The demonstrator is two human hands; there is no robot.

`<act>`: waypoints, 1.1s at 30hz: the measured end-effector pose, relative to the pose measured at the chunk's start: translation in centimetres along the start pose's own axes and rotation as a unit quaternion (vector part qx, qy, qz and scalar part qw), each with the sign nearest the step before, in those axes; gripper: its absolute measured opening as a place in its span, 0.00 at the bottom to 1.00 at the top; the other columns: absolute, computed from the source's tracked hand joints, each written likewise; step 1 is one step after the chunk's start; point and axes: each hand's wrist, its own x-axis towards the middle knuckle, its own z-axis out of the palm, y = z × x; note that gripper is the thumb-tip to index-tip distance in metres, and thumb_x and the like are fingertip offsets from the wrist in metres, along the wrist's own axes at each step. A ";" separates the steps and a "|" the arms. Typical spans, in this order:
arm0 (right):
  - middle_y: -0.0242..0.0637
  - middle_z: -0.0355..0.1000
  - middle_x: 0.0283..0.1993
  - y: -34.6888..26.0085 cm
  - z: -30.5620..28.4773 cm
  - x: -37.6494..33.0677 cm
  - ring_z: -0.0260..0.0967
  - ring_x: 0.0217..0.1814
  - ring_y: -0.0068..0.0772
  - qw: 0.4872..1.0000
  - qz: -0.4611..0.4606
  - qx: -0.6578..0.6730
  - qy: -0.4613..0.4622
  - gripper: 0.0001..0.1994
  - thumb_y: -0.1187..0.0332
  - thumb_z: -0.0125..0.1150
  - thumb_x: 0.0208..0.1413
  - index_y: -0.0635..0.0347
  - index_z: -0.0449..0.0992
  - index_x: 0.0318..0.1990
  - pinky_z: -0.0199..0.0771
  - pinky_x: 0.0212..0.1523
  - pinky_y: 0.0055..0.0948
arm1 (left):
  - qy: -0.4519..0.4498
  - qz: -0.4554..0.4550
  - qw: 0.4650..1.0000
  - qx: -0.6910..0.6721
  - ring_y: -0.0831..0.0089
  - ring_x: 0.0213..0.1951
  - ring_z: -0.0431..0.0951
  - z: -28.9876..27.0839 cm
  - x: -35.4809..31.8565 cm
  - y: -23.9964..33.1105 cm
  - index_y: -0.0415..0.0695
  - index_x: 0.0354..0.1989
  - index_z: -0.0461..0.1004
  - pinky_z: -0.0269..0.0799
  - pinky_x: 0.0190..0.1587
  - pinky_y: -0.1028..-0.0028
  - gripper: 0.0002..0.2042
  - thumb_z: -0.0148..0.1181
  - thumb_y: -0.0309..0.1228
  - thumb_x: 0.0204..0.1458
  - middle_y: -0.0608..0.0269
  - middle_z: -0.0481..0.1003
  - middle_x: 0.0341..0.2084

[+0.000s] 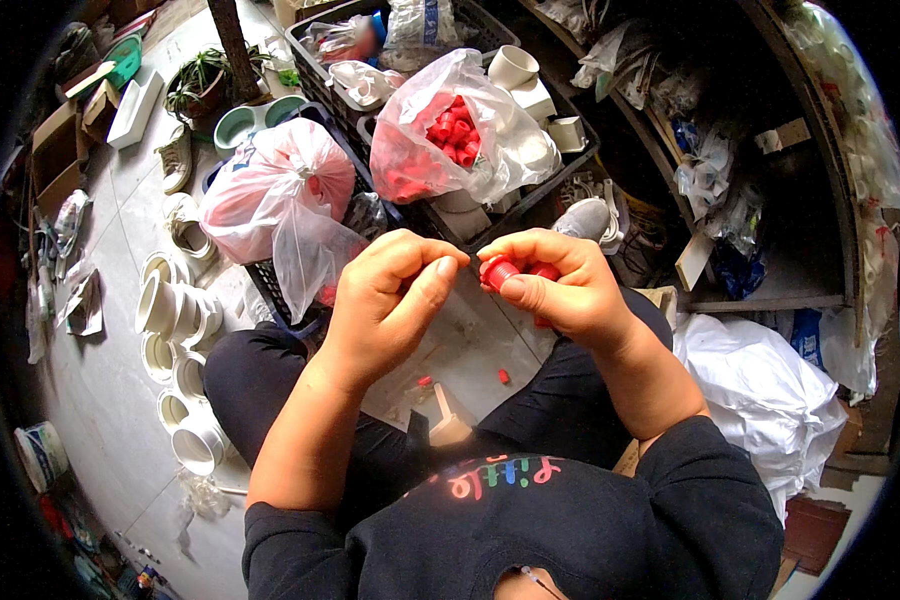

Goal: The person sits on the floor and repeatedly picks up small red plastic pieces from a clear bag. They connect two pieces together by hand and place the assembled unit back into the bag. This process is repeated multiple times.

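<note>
In front of my chest, my right hand (567, 283) grips a small red ribbed plastic fitting (500, 271) between thumb and fingers. More red plastic shows among and below those fingers, partly hidden by them. Just to its left, my left hand (395, 295) has thumb and forefinger pinched together, its other fingers curled in. Whatever lies in that pinch, if anything, is too small to make out. Beyond my hands, an open plastic bag (395, 130) holds many red fittings (454, 130). Two small red pieces lie on the floor between my legs, one a red fitting (503, 377).
A tied bag of red pieces (270, 185) sits on a dark crate at the left. White pipe fittings (198, 445) line the floor on my left. Right of me are a white sack (760, 390) and a shelf (780, 300). A grey shoe (582, 220) lies beyond my right hand.
</note>
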 end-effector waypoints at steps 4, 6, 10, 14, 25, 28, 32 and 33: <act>0.31 0.72 0.36 0.6 0.2 0.2 0.67 0.36 0.17 0.996 -0.059 -0.068 0.027 0.12 0.72 0.61 0.48 0.65 0.73 0.41 0.68 0.36 0.17 | -0.011 0.000 1.000 -0.028 0.76 0.23 0.66 0.3 0.0 0.2 0.38 0.31 0.75 0.61 0.26 0.78 0.05 0.56 0.24 0.45 0.64 0.67 0.20; 0.34 0.73 0.35 0.8 0.2 0.3 0.68 0.37 0.18 0.984 -0.095 -0.145 0.036 0.12 0.72 0.62 0.47 0.65 0.74 0.40 0.69 0.38 0.19 | -0.012 -0.004 1.000 -0.014 0.77 0.22 0.66 0.4 -0.1 0.3 0.39 0.31 0.75 0.60 0.25 0.79 0.05 0.58 0.23 0.44 0.64 0.67 0.19; 0.35 0.73 0.33 0.7 0.5 0.3 0.68 0.34 0.17 0.974 -0.103 -0.193 0.051 0.11 0.72 0.63 0.45 0.65 0.75 0.37 0.69 0.35 0.18 | 0.003 0.040 0.999 0.030 0.77 0.19 0.66 0.5 -0.1 0.1 0.40 0.30 0.75 0.60 0.21 0.80 0.06 0.60 0.21 0.41 0.65 0.68 0.20; 0.30 0.71 0.30 0.8 0.5 0.2 0.65 0.30 0.13 0.974 -0.096 -0.201 0.048 0.10 0.74 0.62 0.45 0.65 0.74 0.37 0.65 0.31 0.14 | 0.038 0.096 0.991 0.088 0.73 0.19 0.69 0.8 -0.1 0.6 0.41 0.28 0.74 0.64 0.20 0.77 0.07 0.61 0.20 0.38 0.63 0.69 0.19; 0.26 0.68 0.26 0.8 0.8 -0.2 0.61 0.26 0.11 0.975 -0.075 -0.202 0.053 0.09 0.75 0.63 0.44 0.66 0.73 0.35 0.63 0.28 0.11 | 0.031 0.162 0.971 0.173 0.67 0.21 0.72 1.1 0.1 0.5 0.44 0.24 0.70 0.68 0.22 0.73 0.07 0.62 0.22 0.36 0.63 0.69 0.19; 0.29 0.69 0.26 1.0 0.6 0.0 0.63 0.26 0.14 0.974 -0.087 -0.200 0.059 0.09 0.73 0.63 0.44 0.65 0.73 0.34 0.64 0.28 0.14 | 0.031 0.136 0.975 0.172 0.67 0.21 0.72 1.2 0.1 0.4 0.44 0.25 0.70 0.68 0.22 0.73 0.07 0.61 0.22 0.37 0.63 0.69 0.19; 0.36 0.71 0.25 0.8 0.7 0.1 0.69 0.26 0.27 0.938 -0.173 -0.295 0.064 0.09 0.70 0.64 0.42 0.61 0.74 0.33 0.68 0.28 0.23 | 0.042 0.135 0.975 0.174 0.67 0.22 0.72 1.3 0.0 0.2 0.44 0.25 0.70 0.68 0.22 0.73 0.07 0.61 0.23 0.37 0.63 0.69 0.20; 0.37 0.71 0.25 1.0 0.7 0.2 0.69 0.25 0.30 0.922 -0.206 -0.322 0.062 0.10 0.71 0.64 0.42 0.61 0.74 0.33 0.68 0.28 0.25 | 0.038 0.136 0.974 0.175 0.67 0.21 0.72 1.2 0.0 0.0 0.43 0.25 0.70 0.68 0.22 0.73 0.07 0.61 0.22 0.37 0.63 0.69 0.20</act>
